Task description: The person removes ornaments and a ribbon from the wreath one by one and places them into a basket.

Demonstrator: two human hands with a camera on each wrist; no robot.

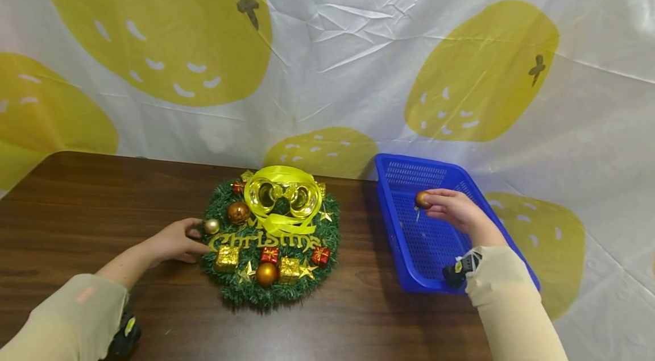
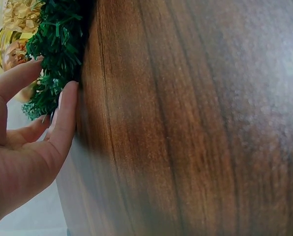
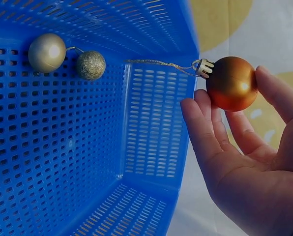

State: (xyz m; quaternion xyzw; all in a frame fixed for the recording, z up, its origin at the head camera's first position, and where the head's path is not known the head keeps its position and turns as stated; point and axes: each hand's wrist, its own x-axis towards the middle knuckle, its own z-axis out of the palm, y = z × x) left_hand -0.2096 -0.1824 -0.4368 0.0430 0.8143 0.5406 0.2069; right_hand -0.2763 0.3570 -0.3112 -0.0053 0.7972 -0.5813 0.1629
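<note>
On the brown table lies a green Christmas wreath with gold lettering, gift boxes, stars, baubles and a yellow ribbon bow. My left hand is at its left edge, beside a small gold bauble; fairly straight fingertips touch the green needles. My right hand pinches an orange-gold bauble between thumb and fingers, over the blue basket. A thin gold string trails from the bauble's cap.
Inside the basket lie a smooth champagne-gold bauble and a glittery one. Behind the table hangs a white cloth with a yellow fruit print. The basket stands to the right of the wreath, close to the cloth.
</note>
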